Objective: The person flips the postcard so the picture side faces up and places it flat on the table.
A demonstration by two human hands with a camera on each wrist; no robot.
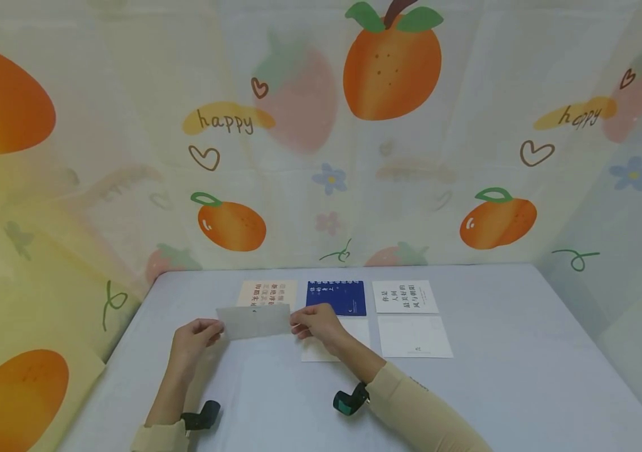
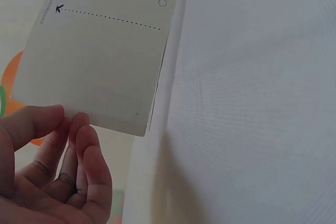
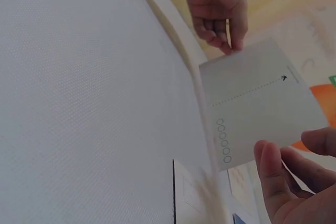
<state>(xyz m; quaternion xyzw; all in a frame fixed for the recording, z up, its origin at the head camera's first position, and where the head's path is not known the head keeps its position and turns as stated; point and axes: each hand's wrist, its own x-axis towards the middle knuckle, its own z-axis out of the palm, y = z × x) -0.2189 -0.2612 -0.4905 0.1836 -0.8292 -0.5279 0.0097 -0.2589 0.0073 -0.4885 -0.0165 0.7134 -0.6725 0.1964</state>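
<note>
A pale postcard (image 1: 255, 322) is held upright above the table between both hands. My left hand (image 1: 192, 342) pinches its left edge between thumb and fingers. At the opposite edge, my right hand (image 1: 321, 323) pinches it with thumb and fingertips. In the left wrist view the postcard (image 2: 100, 51) shows a dotted line, a small plane mark, a stamp box and a row of circles. Behind it lies a cream card (image 1: 270, 290) with brown and red lettering, partly covered. Next to that is a dark blue card (image 1: 343, 299). A white card (image 1: 359, 329) is partly hidden by my right hand.
To the right lie a white card with black lettering (image 1: 405, 297) and a mostly blank white card (image 1: 415, 337). All rest on a white-covered table (image 1: 501, 389). A fruit-printed curtain (image 1: 298, 182) hangs behind the table's far edge.
</note>
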